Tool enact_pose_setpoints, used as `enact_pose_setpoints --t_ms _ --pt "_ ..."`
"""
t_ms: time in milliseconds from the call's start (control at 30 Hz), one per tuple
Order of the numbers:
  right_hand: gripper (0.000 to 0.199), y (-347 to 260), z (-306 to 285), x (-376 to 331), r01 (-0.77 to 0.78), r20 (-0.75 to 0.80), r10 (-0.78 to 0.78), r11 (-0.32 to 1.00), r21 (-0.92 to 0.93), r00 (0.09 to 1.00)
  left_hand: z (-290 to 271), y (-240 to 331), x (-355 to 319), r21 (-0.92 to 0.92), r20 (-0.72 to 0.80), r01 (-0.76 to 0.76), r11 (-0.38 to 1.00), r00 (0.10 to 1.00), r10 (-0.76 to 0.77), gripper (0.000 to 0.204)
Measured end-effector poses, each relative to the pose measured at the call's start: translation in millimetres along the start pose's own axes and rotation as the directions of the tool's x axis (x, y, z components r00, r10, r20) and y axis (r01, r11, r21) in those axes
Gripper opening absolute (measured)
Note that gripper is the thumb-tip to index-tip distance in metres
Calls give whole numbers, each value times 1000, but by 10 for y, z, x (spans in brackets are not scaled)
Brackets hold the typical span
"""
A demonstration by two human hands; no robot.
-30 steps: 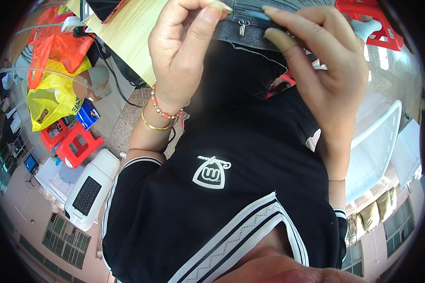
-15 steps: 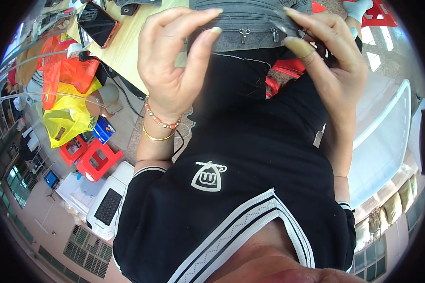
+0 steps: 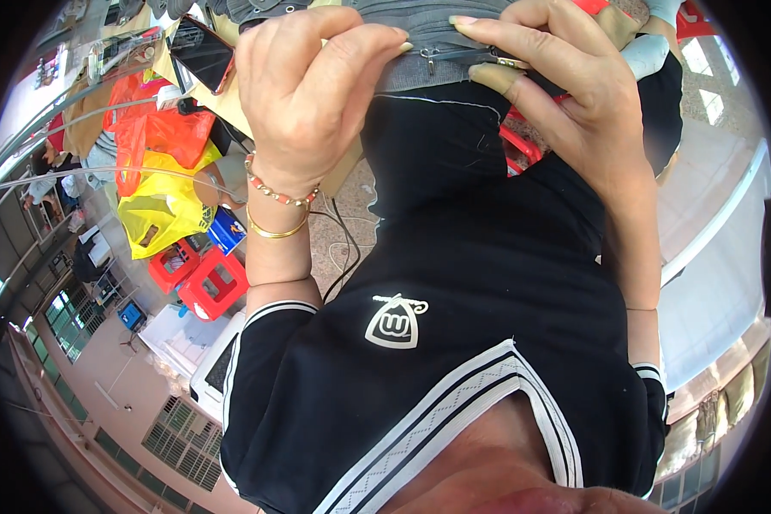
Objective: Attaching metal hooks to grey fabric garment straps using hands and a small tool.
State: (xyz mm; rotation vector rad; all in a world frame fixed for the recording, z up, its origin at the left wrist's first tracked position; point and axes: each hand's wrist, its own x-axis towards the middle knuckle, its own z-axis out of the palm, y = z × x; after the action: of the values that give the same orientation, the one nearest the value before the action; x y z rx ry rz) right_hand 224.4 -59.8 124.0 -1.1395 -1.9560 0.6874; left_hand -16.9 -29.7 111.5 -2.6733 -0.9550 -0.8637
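Both hands up at top of view, w/ a grey zippered fabric piece (image 3: 428,34) held between them. Left hand (image 3: 313,81): grip curled closed, fingertips pinching fabric edge just left of the zip pull (image 3: 431,56). Right hand (image 3: 565,77): grip closed too, fingers over fabric's right part, forefinger laid along the zipper line. Fabric's long axis runs left-right, spanning both hands; zip pull sits between them, nearer left fingertips. Beaded bracelet (image 3: 278,193) and gold bangle on left wrist. Phone (image 3: 201,51) lies on bench (image 3: 231,98) behind left hand. Red stools (image 3: 201,278) and yellow bag (image 3: 167,206) on floor, well apart.
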Motion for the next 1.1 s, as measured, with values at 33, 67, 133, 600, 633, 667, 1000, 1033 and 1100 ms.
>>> enact_pose_setpoints --t_ms 33,67,133,600,633,667,1000,1033,1100 --pt "39 5 -4 12 33 29 -32 999 -35 999 12 2 -22 1 5 -3 1000 1000 3 20" --pt "39 7 4 18 31 26 -30 999 -31 999 18 3 -38 -20 -6 9 1000 1000 -9 19" --pt "37 1 17 29 67 32 -65 995 -75 997 41 16 -70 -46 -15 17 999 1000 -18 18" --pt "31 -82 -38 83 72 63 -65 990 -125 996 20 109 -107 -177 22 164 970 986 -163 14" --pt "31 -86 -43 85 68 63 -61 991 -114 996 10 115 -86 -174 21 166 971 986 -164 14" --pt "31 -86 -54 88 72 64 -65 991 -112 996 3 120 -59 -177 25 156 972 988 -154 17" --pt "24 -102 -177 209 158 186 -132 978 -135 974 -43 70 0 -291 101 185 939 982 -162 29" --pt "23 -89 -171 214 175 205 -145 975 -136 968 -45 66 -7 -263 84 156 952 987 -138 29" --pt "23 -41 -154 212 197 196 -171 972 -124 966 -30 45 -28 -234 66 128 964 991 -115 29"
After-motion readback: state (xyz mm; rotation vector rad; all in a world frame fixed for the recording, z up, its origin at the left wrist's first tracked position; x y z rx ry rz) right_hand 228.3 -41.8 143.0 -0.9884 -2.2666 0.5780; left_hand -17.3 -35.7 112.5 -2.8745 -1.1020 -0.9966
